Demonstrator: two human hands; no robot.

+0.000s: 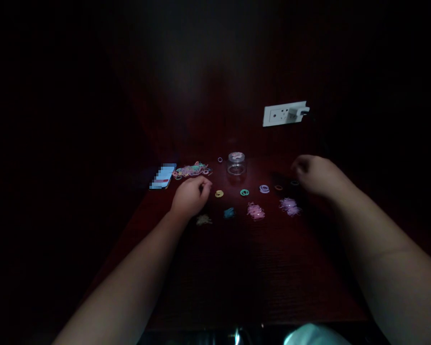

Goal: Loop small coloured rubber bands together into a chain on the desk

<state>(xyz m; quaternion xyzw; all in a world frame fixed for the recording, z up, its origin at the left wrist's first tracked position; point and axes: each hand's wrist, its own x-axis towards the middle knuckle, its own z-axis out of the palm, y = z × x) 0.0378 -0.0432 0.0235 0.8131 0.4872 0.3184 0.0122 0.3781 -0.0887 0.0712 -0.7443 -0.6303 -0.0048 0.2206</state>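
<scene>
My left hand (191, 195) is closed, fingers curled together, just in front of a mixed pile of coloured elastic bands (194, 169). Whatever it may hold is hidden. My right hand (314, 175) is also curled, above the table's right side beside a faint greyish band (294, 183); its fingertips are dark. Between the hands runs a row of thicker bands: yellow (219, 194), green (244, 192), lilac (264, 189) and orange-brown (278, 188). Nearer me lie small heaps of thin bands: yellowish (203, 220), teal (229, 212), pink (256, 211) and purple (290, 207).
A clear round jar (236, 165) stands at the back, with a small lilac band (220, 159) to its left. At the far left lies a lit phone (163, 176). A wall socket (278, 115) holds a white plug. The dark red table (215, 278) is dimly lit.
</scene>
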